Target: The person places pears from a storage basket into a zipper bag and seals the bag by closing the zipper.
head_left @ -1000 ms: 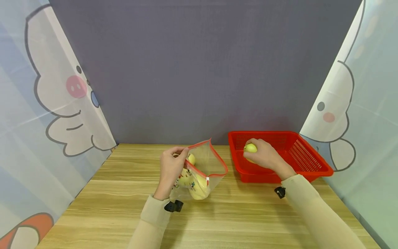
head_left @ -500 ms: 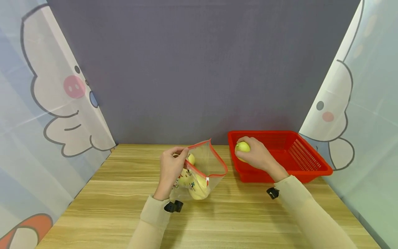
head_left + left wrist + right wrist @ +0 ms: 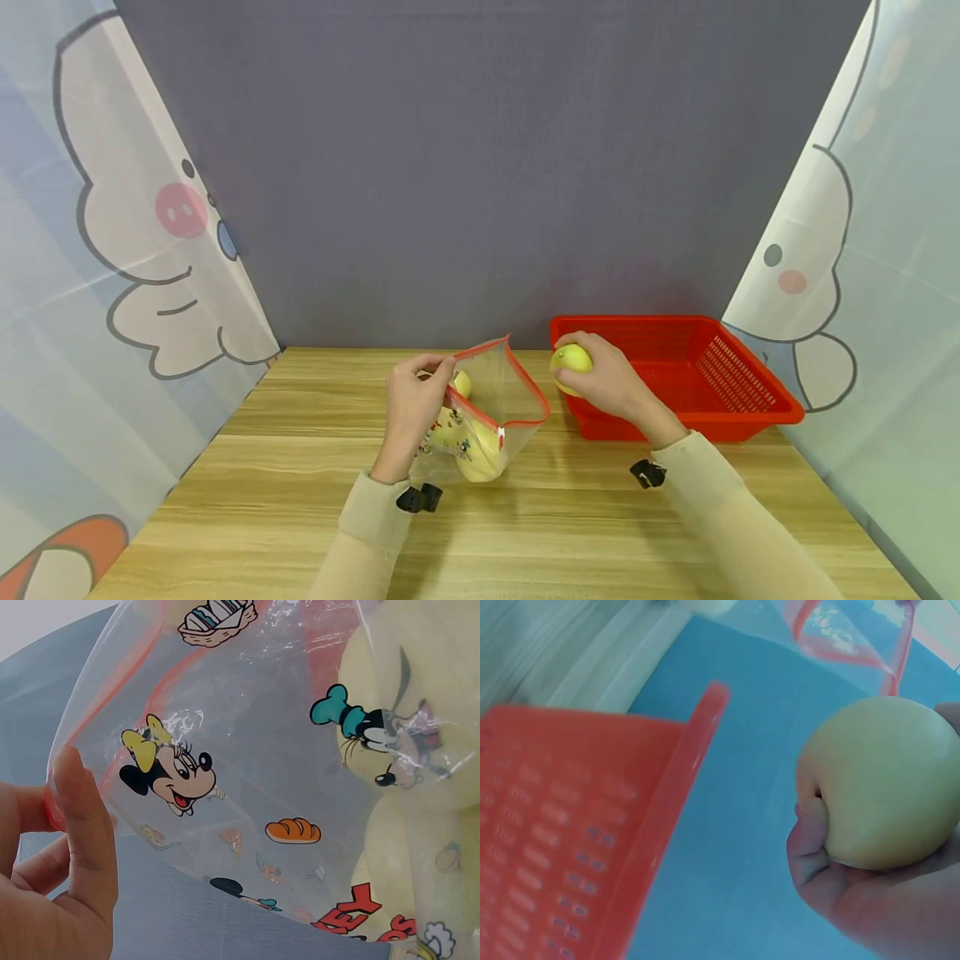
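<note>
In the head view my left hand (image 3: 416, 404) pinches the red zip edge of a clear zip bag (image 3: 513, 387) printed with cartoon figures. The bag's mouth gapes toward the right. Several pale yellow fruits (image 3: 390, 855) show through its film in the left wrist view. My right hand (image 3: 606, 379) grips a round yellow apple (image 3: 572, 360), held over the left rim of a red basket (image 3: 675, 429). Seen from the right wrist, fingers and thumb wrap the apple (image 3: 881, 784), its dimple turned toward the thumb.
The basket has slotted walls and stands at the right rear of the wooden table (image 3: 300, 517). A grey curtain (image 3: 480, 167) closes off the back. Printed cloth panels (image 3: 165, 250) flank both sides.
My right hand has carried the apple leftward from inside the basket to its left rim, nearer the bag's mouth. My left hand and the bag have stayed put.
</note>
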A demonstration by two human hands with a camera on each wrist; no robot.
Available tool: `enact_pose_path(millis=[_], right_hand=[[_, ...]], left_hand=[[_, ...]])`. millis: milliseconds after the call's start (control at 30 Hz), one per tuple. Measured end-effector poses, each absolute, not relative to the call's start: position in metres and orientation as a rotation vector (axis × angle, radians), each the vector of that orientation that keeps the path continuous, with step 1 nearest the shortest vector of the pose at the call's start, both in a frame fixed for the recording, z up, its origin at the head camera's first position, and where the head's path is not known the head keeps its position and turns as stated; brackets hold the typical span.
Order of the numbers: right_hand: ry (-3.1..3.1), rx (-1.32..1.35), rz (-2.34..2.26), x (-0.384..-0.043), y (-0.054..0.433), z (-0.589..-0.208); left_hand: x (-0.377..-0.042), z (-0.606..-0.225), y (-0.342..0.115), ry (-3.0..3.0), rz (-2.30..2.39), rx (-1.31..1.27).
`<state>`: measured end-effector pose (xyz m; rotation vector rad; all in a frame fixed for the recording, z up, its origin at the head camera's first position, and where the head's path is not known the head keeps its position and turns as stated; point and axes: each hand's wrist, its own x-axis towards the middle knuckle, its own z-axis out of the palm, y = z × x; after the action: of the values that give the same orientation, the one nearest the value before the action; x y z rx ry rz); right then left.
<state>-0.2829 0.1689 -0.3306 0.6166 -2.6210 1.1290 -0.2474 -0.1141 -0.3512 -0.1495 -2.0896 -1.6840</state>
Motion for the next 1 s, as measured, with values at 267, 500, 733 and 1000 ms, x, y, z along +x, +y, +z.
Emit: enact_pose_path(millis=[267, 500, 733, 1000], right_hand=[[-2.526, 0.707, 1.229, -0.276, 0.155, -0.332], [-2.5, 0.777, 1.241, -0.27, 0.142, -0.332], [-2.488, 0.854, 1.247, -0.268, 0.131, -0.337], [-2.522, 0.882, 1.247, -0.267, 0.122, -0.34]], left_hand=[[-0.246, -0.351, -0.114, -2.095, -1.686, -0.146], [-0.246, -0.351, -0.114, -2.091, -1.699, -0.146], [-0.248, -0.351, -0.114, -2.091, -1.694, -0.148], [-0.248, -0.351, -0.114, -2.099, -1.656, -0.155]])
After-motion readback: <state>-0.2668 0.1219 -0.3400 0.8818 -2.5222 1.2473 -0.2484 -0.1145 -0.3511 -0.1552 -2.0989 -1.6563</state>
